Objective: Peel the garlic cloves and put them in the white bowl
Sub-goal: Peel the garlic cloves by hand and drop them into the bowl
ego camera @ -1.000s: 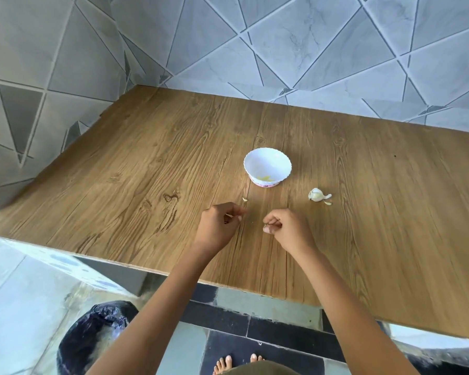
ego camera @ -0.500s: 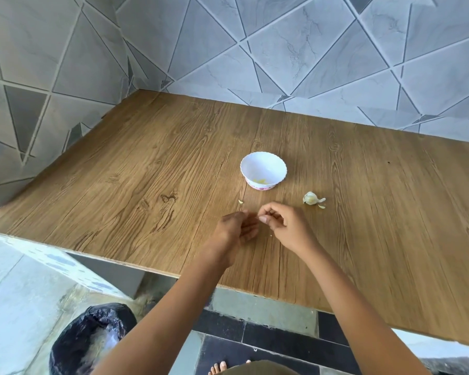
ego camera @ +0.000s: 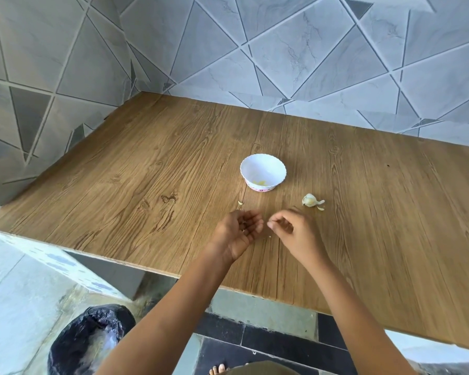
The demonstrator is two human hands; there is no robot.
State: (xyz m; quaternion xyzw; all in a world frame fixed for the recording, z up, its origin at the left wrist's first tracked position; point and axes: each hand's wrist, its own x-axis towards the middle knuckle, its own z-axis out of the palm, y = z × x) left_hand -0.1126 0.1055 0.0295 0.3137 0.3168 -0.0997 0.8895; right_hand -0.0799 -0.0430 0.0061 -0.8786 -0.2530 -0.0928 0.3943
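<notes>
Half open and palm-up, held the left hand [ego camera: 238, 232] close beside the right hand [ego camera: 295, 231], likely to catch skin, curled the right's fingers with any pinch too blurred to tell, and left garlic [ego camera: 310, 200] within reach, near-right of the white bowl [ego camera: 255, 163].

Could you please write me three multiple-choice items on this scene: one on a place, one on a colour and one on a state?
1. Where does the garlic piece lie?
A. inside the white bowl
B. on the wooden table, right of the white bowl
C. on the floor

2. What colour is the bin bag?
A. black
B. red
C. white

3. How does the white bowl stand?
A. upside down
B. on its side
C. upright, mouth up

Answers: B, since the garlic piece rests on bare wood beside the bowl. A, since the bag below the table edge is glossy black. C, since the bowl's inside shows from above.
</notes>
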